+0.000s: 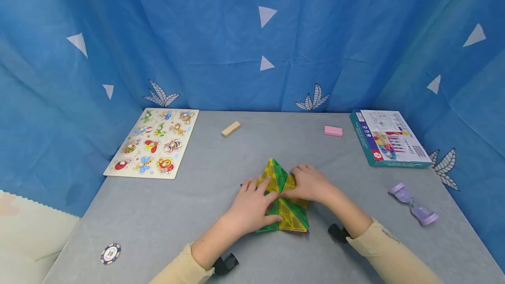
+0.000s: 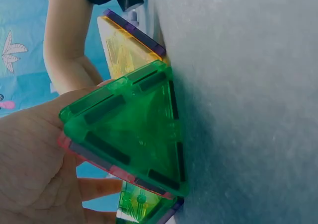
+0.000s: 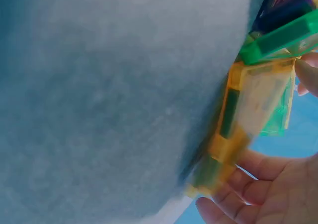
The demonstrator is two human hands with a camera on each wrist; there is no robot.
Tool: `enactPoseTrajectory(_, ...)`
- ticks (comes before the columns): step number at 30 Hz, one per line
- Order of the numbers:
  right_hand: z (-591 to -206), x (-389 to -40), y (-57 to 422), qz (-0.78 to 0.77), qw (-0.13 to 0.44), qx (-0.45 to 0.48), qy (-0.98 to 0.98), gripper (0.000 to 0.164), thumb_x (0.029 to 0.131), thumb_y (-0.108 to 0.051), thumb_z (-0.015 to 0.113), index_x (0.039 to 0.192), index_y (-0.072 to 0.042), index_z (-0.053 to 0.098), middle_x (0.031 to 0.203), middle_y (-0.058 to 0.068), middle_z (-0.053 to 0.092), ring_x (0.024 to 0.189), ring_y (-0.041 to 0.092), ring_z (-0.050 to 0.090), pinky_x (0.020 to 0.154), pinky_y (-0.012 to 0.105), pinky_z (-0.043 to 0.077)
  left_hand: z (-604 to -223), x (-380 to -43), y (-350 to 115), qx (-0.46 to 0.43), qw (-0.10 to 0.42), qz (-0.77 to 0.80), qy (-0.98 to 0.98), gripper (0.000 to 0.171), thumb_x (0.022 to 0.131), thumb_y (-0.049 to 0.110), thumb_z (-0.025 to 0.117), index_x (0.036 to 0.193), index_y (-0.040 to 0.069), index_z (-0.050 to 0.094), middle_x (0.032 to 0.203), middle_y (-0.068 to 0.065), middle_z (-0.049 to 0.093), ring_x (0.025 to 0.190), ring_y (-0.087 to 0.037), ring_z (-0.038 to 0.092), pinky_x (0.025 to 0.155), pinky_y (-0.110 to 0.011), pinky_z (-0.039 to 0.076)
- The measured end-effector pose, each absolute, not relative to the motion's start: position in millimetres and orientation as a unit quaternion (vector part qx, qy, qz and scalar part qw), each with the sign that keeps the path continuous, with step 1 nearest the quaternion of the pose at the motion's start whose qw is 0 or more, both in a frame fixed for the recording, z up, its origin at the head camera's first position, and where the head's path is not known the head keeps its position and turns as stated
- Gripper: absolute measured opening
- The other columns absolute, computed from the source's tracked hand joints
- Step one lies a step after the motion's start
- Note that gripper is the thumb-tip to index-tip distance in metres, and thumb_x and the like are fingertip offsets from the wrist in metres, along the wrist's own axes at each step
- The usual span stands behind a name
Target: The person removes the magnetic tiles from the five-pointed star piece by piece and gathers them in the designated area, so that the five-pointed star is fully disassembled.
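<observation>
A structure of see-through green and yellow triangular magnetic tiles (image 1: 293, 216) stands on the grey table, with peaked points around its middle. My left hand (image 1: 248, 209) grips its left side, fingers spread over the top and thumb lower down. Close up in the left wrist view, a green triangular tile (image 2: 131, 129) with a pink-edged one beside it lies against that palm. My right hand (image 1: 311, 183) holds the right side, thumb toward the centre. In the right wrist view, its fingers curl at a yellow tile (image 3: 248, 110) beside a green one (image 3: 283, 37). Purple edges show underneath.
An insect puzzle board (image 1: 151, 143) lies back left, a wooden block (image 1: 231, 129) and a pink block (image 1: 333, 131) toward the back. A boxed set (image 1: 390, 139) is back right, a purple hourglass (image 1: 413, 204) at right, a poker chip (image 1: 111, 253) front left. Blue curtain (image 1: 236, 34) hangs behind.
</observation>
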State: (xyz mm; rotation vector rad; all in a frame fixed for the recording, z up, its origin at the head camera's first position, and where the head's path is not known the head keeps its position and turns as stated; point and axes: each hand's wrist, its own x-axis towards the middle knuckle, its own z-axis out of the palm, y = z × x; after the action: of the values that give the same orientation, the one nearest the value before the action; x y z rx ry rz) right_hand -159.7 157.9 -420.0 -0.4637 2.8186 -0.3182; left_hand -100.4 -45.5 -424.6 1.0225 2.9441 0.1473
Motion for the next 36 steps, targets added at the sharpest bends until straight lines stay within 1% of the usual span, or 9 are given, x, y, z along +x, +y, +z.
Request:
enactPoseTrajectory(5, -421.0, -161.0, 154.3, -0.101, 0.147, -0.156, 0.972, 0.078, 0.068, -0.062, 0.071, 0.118, -0.003, 0.06, 0.109, 0.008, 0.056, 0.097, 0.026, 0.049, 0.082, 0.045, 0.046, -423.1, -99.2, -42.8, 0.338, 0.007, 0.039, 0.94, 0.055, 0.084, 0.062, 0.053, 0.126, 0.027, 0.057, 0.146, -0.01, 0.035, 0.131, -0.04, 0.032, 0.103, -0.053, 0.028)
enactPoseTrajectory(10, -423.6, -159.0, 152.8, -0.094, 0.137, -0.163, 0.973, 0.071, 0.069, -0.057, 0.073, 0.114, -0.003, 0.06, 0.102, 0.007, 0.054, 0.09, 0.024, 0.049, 0.076, 0.041, 0.045, -423.4, -99.2, -41.3, 0.336, 0.015, 0.032, 0.941, 0.055, 0.085, 0.061, 0.053, 0.129, 0.027, 0.056, 0.146, -0.009, 0.035, 0.131, -0.039, 0.032, 0.104, -0.053, 0.027)
enactPoseTrajectory(17, -423.6, -156.7, 150.0, -0.089, 0.128, -0.161, 0.975, 0.071, 0.069, -0.055, 0.074, 0.115, -0.002, 0.06, 0.103, 0.007, 0.054, 0.091, 0.024, 0.049, 0.077, 0.04, 0.046, -423.9, -98.1, -40.7, 0.334, 0.014, 0.022, 0.942, 0.055, 0.086, 0.061, 0.052, 0.128, 0.027, 0.056, 0.145, -0.008, 0.036, 0.131, -0.038, 0.033, 0.105, -0.052, 0.026)
enactPoseTrajectory(21, -422.8, -156.6, 150.6, -0.092, 0.129, -0.158, 0.975, 0.072, 0.068, -0.056, 0.075, 0.113, -0.003, 0.06, 0.101, 0.006, 0.054, 0.09, 0.024, 0.05, 0.077, 0.04, 0.046, -424.4, -98.1, -40.0, 0.335, 0.007, 0.022, 0.942, 0.053, 0.086, 0.061, 0.053, 0.126, 0.027, 0.058, 0.143, -0.008, 0.04, 0.13, -0.036, 0.036, 0.105, -0.052, 0.027)
enactPoseTrajectory(24, -422.3, -155.5, 151.2, -0.097, 0.128, -0.158, 0.974, 0.071, 0.067, -0.056, 0.076, 0.112, -0.003, 0.06, 0.099, 0.006, 0.053, 0.089, 0.024, 0.049, 0.075, 0.039, 0.044, -424.6, -97.8, -39.7, 0.335, 0.002, 0.024, 0.942, 0.051, 0.086, 0.06, 0.054, 0.124, 0.026, 0.059, 0.139, -0.007, 0.044, 0.128, -0.034, 0.038, 0.105, -0.052, 0.027)
enactPoseTrajectory(30, -423.6, -154.5, 153.7, -0.117, 0.123, -0.163, 0.972, 0.065, 0.068, -0.048, 0.08, 0.11, -0.002, 0.06, 0.094, 0.005, 0.053, 0.084, 0.022, 0.05, 0.072, 0.036, 0.043, -424.3, -96.8, -39.6, 0.334, -0.015, 0.023, 0.942, 0.045, 0.085, 0.058, 0.057, 0.116, 0.026, 0.062, 0.126, -0.004, 0.055, 0.123, -0.03, 0.044, 0.104, -0.05, 0.029)
enactPoseTrajectory(33, -423.3, -155.0, 154.3, -0.129, 0.122, -0.166, 0.97, 0.06, 0.069, -0.042, 0.08, 0.108, -0.001, 0.06, 0.089, 0.003, 0.052, 0.079, 0.02, 0.05, 0.07, 0.035, 0.043, -423.6, -96.2, -40.0, 0.335, -0.023, 0.024, 0.942, 0.042, 0.084, 0.058, 0.058, 0.11, 0.026, 0.063, 0.119, -0.002, 0.057, 0.121, -0.029, 0.046, 0.103, -0.049, 0.03)
enactPoseTrajectory(36, -423.3, -155.7, 155.1, -0.144, 0.118, -0.169, 0.968, 0.055, 0.072, -0.037, 0.08, 0.108, -0.001, 0.06, 0.09, 0.005, 0.053, 0.078, 0.02, 0.051, 0.069, 0.035, 0.043, -423.1, -96.0, -40.3, 0.334, -0.026, 0.025, 0.942, 0.04, 0.083, 0.058, 0.059, 0.107, 0.026, 0.064, 0.115, -0.001, 0.058, 0.119, -0.028, 0.047, 0.103, -0.049, 0.031)
